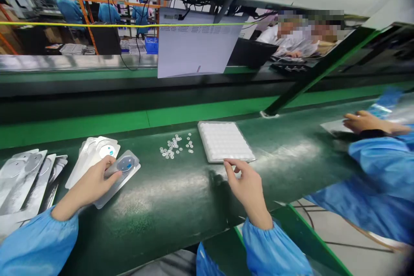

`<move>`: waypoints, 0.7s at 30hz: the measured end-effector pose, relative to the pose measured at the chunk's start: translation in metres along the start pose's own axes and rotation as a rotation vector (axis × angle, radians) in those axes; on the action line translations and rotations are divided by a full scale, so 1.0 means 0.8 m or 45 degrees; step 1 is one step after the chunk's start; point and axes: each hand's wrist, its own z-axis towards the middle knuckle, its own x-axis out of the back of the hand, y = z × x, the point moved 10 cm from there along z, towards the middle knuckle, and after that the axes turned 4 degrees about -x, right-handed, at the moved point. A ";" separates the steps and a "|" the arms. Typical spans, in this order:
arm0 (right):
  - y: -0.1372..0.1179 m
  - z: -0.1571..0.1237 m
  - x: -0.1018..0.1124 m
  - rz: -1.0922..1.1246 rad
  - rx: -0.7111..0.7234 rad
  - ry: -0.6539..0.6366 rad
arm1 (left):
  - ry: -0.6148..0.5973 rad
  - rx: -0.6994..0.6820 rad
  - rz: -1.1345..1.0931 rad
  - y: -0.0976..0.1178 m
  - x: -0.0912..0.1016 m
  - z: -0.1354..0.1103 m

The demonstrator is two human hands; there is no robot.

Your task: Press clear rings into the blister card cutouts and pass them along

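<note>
My left hand (pixel 95 181) is closed on the edge of a grey flat panel (pixel 127 164) with rounded corners and a darker round area bearing blue spots. That panel lies tilted beside a small stack of similar silvery panels (pixel 92 151). My right hand (pixel 247 185) has thumb and index finger pinched together at the near edge of a white square tray (pixel 223 140) filled with rows of small white pieces. Whatever is between those fingertips is too small to make out. Between the hands, several small white rings (pixel 170 150) lie scattered on the green work surface (pixel 174 189).
More silvery panels (pixel 27 177) are piled at the far left. On the right, a co-worker's hand (pixel 365 123) in a blue sleeve handles a flat piece. A dark green slanted post (pixel 310 77) stands behind the tray, and a white board (pixel 194 47) hangs at the back.
</note>
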 end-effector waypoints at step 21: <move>-0.193 -0.111 -0.136 0.534 0.439 -0.451 | 0.204 0.010 -1.157 0.054 -0.116 -0.023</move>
